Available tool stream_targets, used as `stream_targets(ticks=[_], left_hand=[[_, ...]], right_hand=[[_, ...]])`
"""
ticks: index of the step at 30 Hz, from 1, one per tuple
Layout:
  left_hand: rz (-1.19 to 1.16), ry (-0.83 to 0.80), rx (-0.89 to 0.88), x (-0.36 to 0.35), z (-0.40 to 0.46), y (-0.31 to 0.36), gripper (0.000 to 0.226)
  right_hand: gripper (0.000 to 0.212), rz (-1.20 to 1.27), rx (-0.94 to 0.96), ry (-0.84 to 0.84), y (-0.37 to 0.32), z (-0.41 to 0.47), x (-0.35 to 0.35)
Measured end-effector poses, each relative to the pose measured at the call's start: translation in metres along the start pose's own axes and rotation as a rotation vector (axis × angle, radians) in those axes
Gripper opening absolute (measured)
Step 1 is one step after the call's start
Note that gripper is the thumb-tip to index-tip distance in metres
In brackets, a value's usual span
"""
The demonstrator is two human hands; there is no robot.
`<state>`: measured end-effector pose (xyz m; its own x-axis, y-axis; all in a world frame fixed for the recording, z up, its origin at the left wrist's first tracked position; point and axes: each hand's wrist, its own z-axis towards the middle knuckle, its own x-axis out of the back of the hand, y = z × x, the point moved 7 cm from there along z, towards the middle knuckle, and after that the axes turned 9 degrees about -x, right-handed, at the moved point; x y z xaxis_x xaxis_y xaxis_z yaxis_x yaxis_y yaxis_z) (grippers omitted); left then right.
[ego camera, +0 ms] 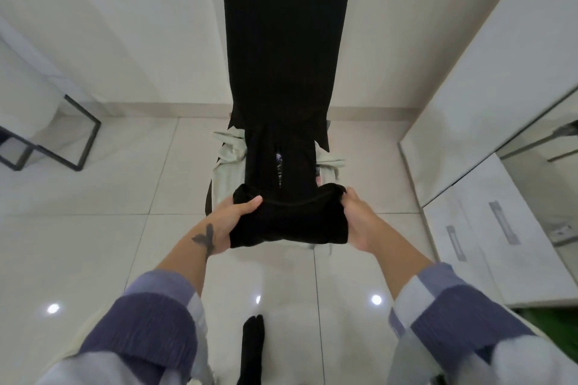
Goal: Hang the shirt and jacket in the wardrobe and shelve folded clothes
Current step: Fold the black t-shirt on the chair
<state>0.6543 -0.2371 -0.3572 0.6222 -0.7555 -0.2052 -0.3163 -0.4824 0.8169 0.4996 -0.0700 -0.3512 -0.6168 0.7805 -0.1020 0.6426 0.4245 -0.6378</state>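
Observation:
A folded black garment (pixel 289 219) is held over the front of a chair seat. My left hand (pixel 230 222) grips its left end, thumb on top. At its right end my right hand (pixel 356 219) closes in the same way. A long black cloth (pixel 284 56) drapes down the tall chair back onto the seat. Beneath it on the seat lies a pale green garment (pixel 228 162), with parts sticking out on both sides. A small patterned piece shows through a gap in the black cloth.
White drawers (pixel 488 228) with metal handles and a white cabinet face stand at the right. A black metal frame (pixel 78 141) rests on the floor at the left. Glossy white floor tiles (pixel 93 244) surround the chair. My black-socked foot (pixel 253 347) is below.

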Motion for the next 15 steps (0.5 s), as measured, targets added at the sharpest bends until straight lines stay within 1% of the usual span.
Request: stream_targets(ticks=[2, 5, 8, 11, 12, 13, 15], left_hand=[[-0.009, 0.013, 0.007, 0.005, 0.004, -0.009, 0.040], [-0.028, 0.038, -0.027, 0.013, 0.027, -0.003, 0.045], [0.017, 0.086, -0.129, 0.025, 0.067, 0.019, 0.052], [0.050, 0.129, -0.233, 0.035, 0.119, 0.046, 0.064], [0.070, 0.163, -0.255, 0.038, 0.137, 0.054, 0.064], [0.099, 0.206, -0.279, 0.041, 0.154, 0.062, 0.060], [0.190, 0.295, -0.351, 0.049, 0.189, 0.077, 0.043]], right_hand=[[0.021, 0.004, -0.003, 0.010, 0.004, 0.009, 0.000], [0.028, -0.001, 0.029, 0.044, -0.012, 0.032, -0.003], [0.031, -0.008, 0.061, 0.092, -0.039, 0.065, -0.007], [0.029, -0.080, 0.118, 0.200, -0.075, 0.104, -0.010], [0.030, -0.110, 0.144, 0.241, -0.089, 0.118, -0.012], [0.030, -0.137, 0.174, 0.278, -0.102, 0.133, -0.014], [0.030, -0.182, 0.257, 0.350, -0.128, 0.163, -0.018]])
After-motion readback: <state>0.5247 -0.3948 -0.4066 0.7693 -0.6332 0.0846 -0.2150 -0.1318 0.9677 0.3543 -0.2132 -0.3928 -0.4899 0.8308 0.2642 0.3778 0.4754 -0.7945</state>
